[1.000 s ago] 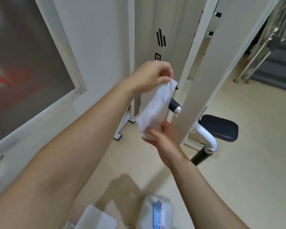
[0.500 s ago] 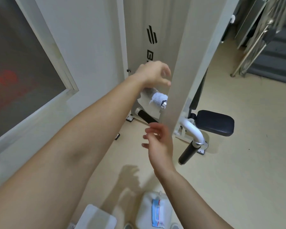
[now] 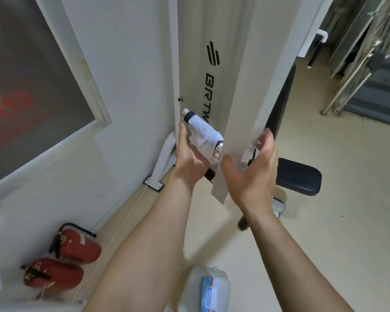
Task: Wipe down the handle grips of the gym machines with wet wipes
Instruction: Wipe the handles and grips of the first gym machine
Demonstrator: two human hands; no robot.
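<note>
A black handle grip (image 3: 189, 114) with a chrome end cap sticks out from the white gym machine, and a white wet wipe (image 3: 205, 131) is wrapped over it. My left hand (image 3: 189, 154) is palm-up just beneath the wrapped grip, thumb up at its left side, fingers touching the hanging edge of the wipe. To the right my right hand (image 3: 256, 170) is spread open in the air in front of the machine's white upright (image 3: 241, 104), holding nothing. A second black grip (image 3: 243, 222) shows lower down behind my right wrist. The wet wipes pack (image 3: 209, 289) lies at the bottom edge.
The machine's black seat pad (image 3: 301, 179) is right of my right hand. Two red fire extinguishers (image 3: 77, 246) lie on the floor by the left wall, under a framed window (image 3: 86, 82). Metal stair rails (image 3: 356, 70) stand at the far right.
Both hands held the wipe stretched a second ago. It now sits wrapped on the grip; my left hand has dropped below the grip and my right hand has opened wide.
</note>
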